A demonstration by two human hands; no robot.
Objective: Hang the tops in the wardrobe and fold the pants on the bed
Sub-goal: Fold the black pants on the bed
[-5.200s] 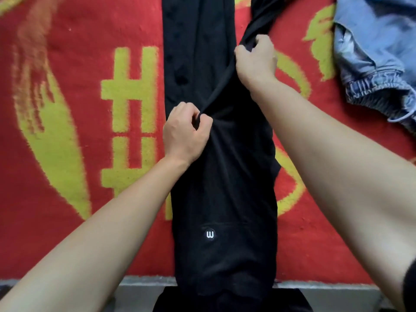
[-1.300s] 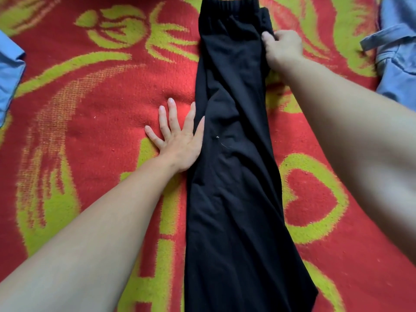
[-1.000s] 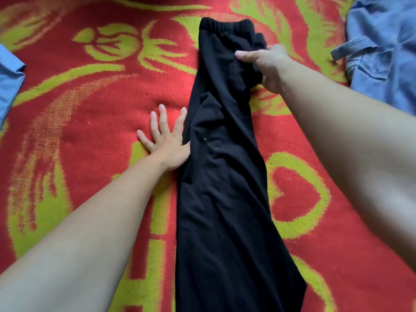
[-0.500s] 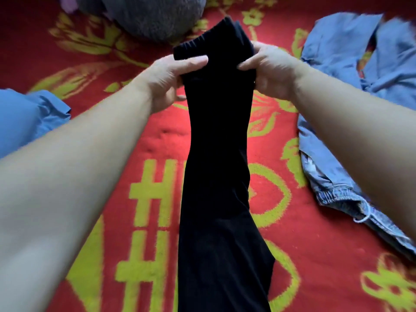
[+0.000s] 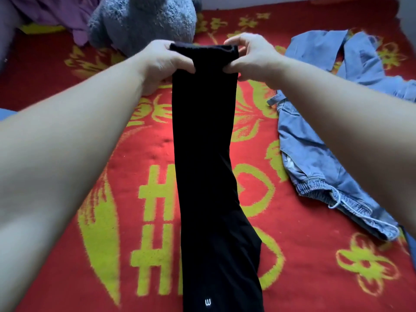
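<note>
My left hand (image 5: 166, 61) and right hand (image 5: 253, 57) each pinch a corner of the pants (image 5: 202, 154) at the far end, raised above the bed (image 5: 67, 278). The near end lies flat by me — I'd bring the far end straight back onto it, edges matched, no twist. Off right, jeans (image 5: 315, 158) — grey plush (image 5: 144, 19) beyond.

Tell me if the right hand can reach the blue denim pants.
Likely yes, once the right hand releases the black pants: the denim pants lie uncovered just to its right.
</note>
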